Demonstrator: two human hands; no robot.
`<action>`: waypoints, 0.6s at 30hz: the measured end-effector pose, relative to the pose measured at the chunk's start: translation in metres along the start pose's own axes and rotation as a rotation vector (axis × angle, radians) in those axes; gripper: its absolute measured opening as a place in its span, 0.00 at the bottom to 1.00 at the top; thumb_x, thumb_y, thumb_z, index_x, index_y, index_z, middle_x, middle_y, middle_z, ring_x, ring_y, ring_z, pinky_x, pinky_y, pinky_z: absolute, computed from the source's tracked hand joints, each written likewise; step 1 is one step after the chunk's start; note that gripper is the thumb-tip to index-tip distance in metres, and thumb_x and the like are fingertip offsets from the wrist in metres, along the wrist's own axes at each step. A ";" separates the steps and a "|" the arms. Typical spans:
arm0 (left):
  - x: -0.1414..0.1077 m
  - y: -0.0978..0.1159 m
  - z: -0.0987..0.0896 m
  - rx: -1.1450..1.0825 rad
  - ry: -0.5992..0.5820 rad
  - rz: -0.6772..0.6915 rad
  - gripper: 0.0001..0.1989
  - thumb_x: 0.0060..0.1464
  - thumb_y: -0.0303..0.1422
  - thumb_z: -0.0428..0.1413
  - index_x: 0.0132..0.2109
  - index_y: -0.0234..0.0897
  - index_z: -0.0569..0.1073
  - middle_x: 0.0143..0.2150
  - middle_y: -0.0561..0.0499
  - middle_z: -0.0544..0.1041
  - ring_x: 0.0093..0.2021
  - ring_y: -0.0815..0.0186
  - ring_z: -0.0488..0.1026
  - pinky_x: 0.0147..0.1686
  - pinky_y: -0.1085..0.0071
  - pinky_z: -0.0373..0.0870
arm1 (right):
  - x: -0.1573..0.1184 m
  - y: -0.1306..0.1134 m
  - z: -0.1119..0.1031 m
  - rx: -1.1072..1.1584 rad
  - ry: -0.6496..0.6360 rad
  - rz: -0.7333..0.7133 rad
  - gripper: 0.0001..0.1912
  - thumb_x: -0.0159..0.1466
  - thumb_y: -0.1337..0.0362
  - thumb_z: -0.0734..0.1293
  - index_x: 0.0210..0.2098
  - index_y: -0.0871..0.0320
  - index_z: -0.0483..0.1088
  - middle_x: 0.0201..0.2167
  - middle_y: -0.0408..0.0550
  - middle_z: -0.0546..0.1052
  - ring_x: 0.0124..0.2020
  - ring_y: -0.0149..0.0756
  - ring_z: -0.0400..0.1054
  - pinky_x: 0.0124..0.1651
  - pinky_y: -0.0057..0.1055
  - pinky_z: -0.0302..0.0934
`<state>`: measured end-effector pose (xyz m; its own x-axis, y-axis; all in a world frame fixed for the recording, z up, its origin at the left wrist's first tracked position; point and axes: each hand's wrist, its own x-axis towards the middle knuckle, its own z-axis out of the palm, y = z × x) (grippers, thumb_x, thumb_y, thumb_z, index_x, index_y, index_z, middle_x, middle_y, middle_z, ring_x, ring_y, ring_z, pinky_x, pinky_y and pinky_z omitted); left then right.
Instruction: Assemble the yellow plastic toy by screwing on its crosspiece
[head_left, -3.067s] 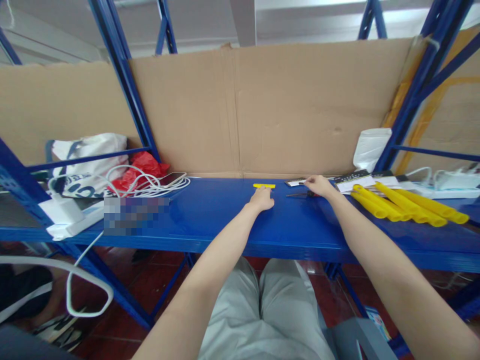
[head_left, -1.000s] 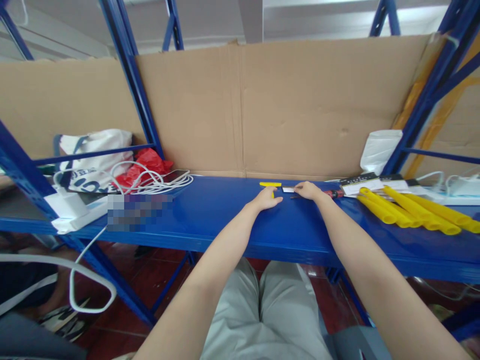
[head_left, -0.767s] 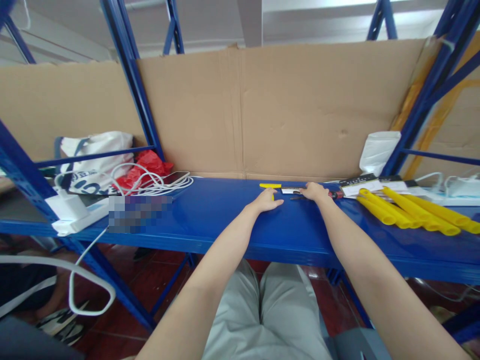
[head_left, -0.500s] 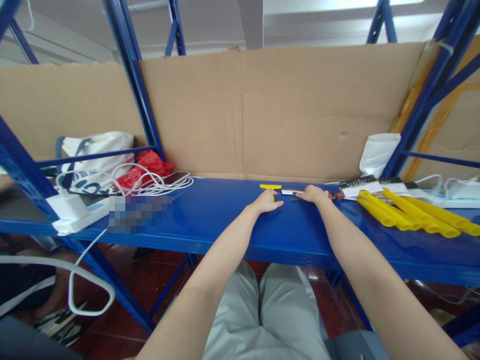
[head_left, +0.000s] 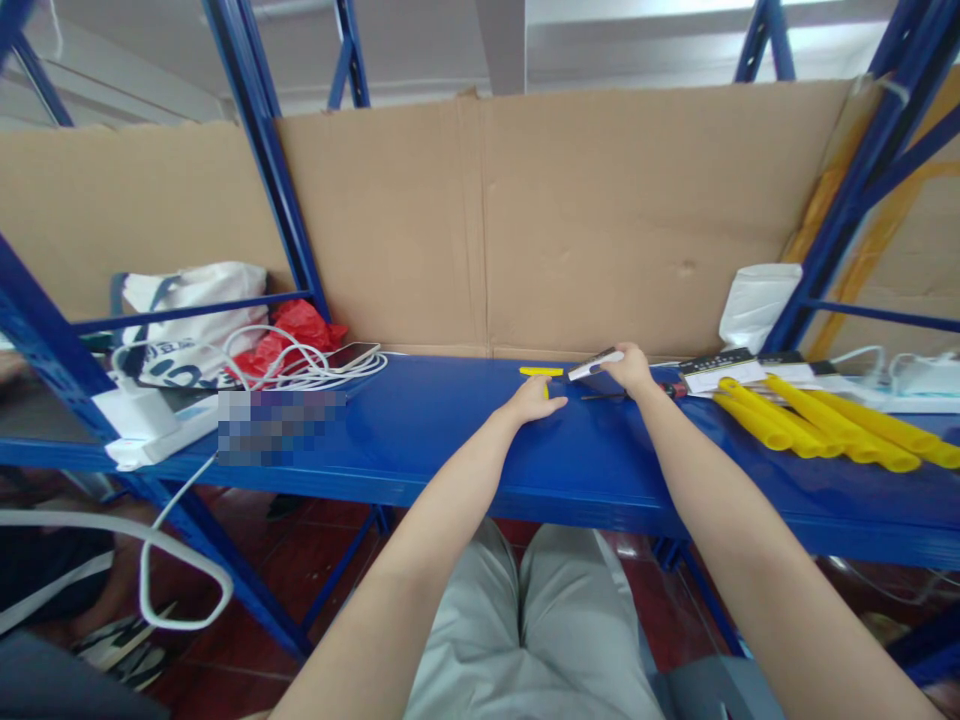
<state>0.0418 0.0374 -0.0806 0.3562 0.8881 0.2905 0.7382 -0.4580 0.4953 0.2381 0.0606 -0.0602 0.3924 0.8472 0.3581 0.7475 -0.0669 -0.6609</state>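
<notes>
My left hand (head_left: 534,400) is closed around a yellow piece, which shows between the thumb and fingers. Just beyond it lies a narrow yellow bar (head_left: 541,371); whether the two are one object I cannot tell. In my right hand (head_left: 628,368) is a small flat black-and-white packet (head_left: 595,364), pinched at its right end and tilted up off the blue shelf (head_left: 450,430). Under and beside that hand rests a screwdriver (head_left: 673,390) with a red and black handle, its thin shaft pointing left.
Several yellow tubes (head_left: 825,425) lie at the right, in front of black-and-white packets (head_left: 720,370). A white pouch (head_left: 759,305) leans near the post. On the left are white cables (head_left: 322,370), a red bag (head_left: 300,330) and a power strip (head_left: 169,432). Cardboard (head_left: 585,220) walls the back.
My right hand has lifted the black-and-white packet off the shelf and tilted it, moving slightly up and right. The left hand has stayed in place. More of the screwdriver is uncovered.
</notes>
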 end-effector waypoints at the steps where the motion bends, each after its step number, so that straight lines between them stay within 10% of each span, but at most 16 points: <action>1: 0.001 -0.001 0.000 -0.002 0.017 -0.043 0.25 0.53 0.38 0.59 0.57 0.32 0.71 0.59 0.42 0.72 0.59 0.58 0.68 0.58 0.68 0.62 | 0.001 -0.001 0.000 0.069 0.017 0.013 0.32 0.57 0.66 0.67 0.60 0.65 0.61 0.55 0.59 0.71 0.53 0.47 0.68 0.55 0.35 0.62; 7: 0.004 -0.006 -0.005 0.026 0.094 -0.254 0.19 0.53 0.45 0.56 0.45 0.36 0.78 0.46 0.45 0.80 0.51 0.57 0.75 0.47 0.69 0.70 | -0.003 -0.014 -0.005 0.300 0.033 0.046 0.37 0.56 0.68 0.69 0.63 0.69 0.55 0.57 0.63 0.68 0.46 0.42 0.71 0.46 0.29 0.67; 18: 0.006 -0.010 -0.007 0.019 -0.010 -0.374 0.21 0.48 0.43 0.59 0.44 0.30 0.77 0.46 0.38 0.79 0.47 0.54 0.77 0.40 0.68 0.71 | -0.008 -0.026 -0.007 0.417 -0.095 0.053 0.12 0.63 0.71 0.62 0.45 0.67 0.69 0.44 0.62 0.78 0.40 0.39 0.75 0.35 0.26 0.68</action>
<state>0.0330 0.0473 -0.0784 0.0652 0.9943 0.0842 0.8289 -0.1009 0.5502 0.2195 0.0518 -0.0410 0.3589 0.8943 0.2670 0.4393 0.0905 -0.8937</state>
